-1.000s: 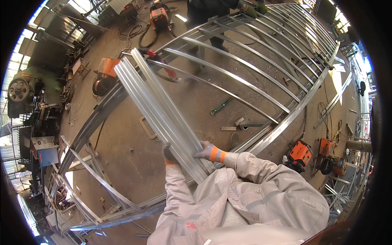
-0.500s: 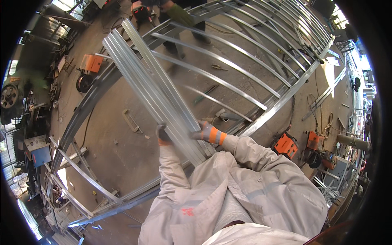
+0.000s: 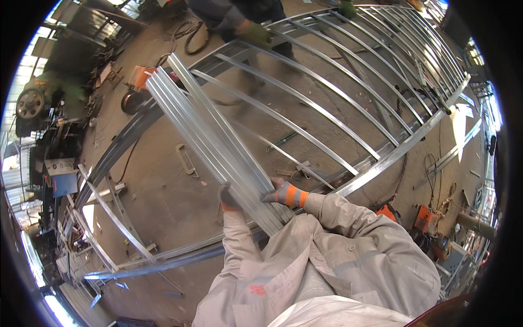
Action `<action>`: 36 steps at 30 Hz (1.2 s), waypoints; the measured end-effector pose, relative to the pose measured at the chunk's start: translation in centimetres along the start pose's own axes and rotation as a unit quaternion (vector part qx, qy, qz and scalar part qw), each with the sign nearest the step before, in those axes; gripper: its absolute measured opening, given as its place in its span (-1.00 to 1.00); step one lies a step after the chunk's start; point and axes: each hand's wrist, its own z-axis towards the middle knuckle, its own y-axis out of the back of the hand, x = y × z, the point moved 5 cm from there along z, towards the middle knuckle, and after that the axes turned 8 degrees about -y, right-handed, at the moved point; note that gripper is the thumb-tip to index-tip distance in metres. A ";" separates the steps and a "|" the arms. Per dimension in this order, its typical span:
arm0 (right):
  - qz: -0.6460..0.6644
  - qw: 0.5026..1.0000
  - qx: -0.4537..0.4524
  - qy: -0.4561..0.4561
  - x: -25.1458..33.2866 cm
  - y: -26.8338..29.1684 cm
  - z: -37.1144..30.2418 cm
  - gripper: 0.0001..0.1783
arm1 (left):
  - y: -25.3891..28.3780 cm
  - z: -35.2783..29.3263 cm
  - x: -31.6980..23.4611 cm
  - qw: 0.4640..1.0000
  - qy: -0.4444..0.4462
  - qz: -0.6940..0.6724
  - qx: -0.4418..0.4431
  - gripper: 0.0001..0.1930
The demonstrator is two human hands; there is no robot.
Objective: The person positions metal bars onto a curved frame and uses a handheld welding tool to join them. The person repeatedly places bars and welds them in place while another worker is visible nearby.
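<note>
A bundle of long, bright metal bars (image 3: 188,128) slants from my torso up to the far left, over the floor. My left hand (image 3: 227,197), in a grey and orange glove, grips its left side, fingers mostly hidden. My right hand (image 3: 282,193), in the same kind of glove, is closed around the right side, where one bar (image 3: 210,103) lies slightly apart from the others at its far end. The near ends of the bars rest close against my jacket. Beneath and beyond them lies a large metal frame (image 3: 376,174) with several parallel crossbars (image 3: 321,117).
At the far side a person in dark clothes bends over the frame, a green-gloved hand (image 3: 254,34) at its rail. A curved dark rail (image 3: 122,128) runs along the left. Orange machines (image 3: 425,218) stand at the right, with cables (image 3: 438,169) on the floor. A blue-grey box (image 3: 64,184) stands at the left.
The view has shifted, so the surroundings appear lower and farther right. The bundle's far end now overlaps the orange machine. The other person leans farther in. Both my hands keep their grip.
</note>
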 end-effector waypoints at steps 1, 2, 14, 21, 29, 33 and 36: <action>0.030 0.999 0.018 0.018 0.4 -0.5 0.2 -0.30 | 0.1 -0.5 -0.5 1.000 -0.013 -0.021 -0.004 -0.35; 0.033 0.999 0.032 0.025 0.8 -1.1 0.4 -0.30 | 0.3 -0.9 -1.0 0.999 -0.010 -0.041 -0.005 -0.33; -0.063 0.997 0.038 0.031 3.3 -8.2 4.1 -0.25 | 5.8 -2.4 -7.3 0.995 -0.053 -0.078 -0.010 -0.38; 0.015 1.000 0.003 -0.011 4.9 -11.7 6.3 -0.29 | 7.9 0.3 -11.2 0.990 -0.102 0.024 -0.089 -0.44; 0.134 0.977 0.027 -0.165 -2.5 -18.4 11.9 -0.33 | 13.7 0.1 -14.0 0.997 -0.027 -0.077 0.004 -0.39; -0.060 0.984 0.155 0.067 -2.0 -18.4 11.0 -0.45 | 13.9 0.0 -14.7 0.997 -0.057 -0.050 -0.029 -0.23; -0.241 0.931 0.093 0.256 -1.5 -16.5 8.5 -0.56 | 13.9 -0.3 -14.3 0.995 -0.078 -0.045 -0.049 -0.19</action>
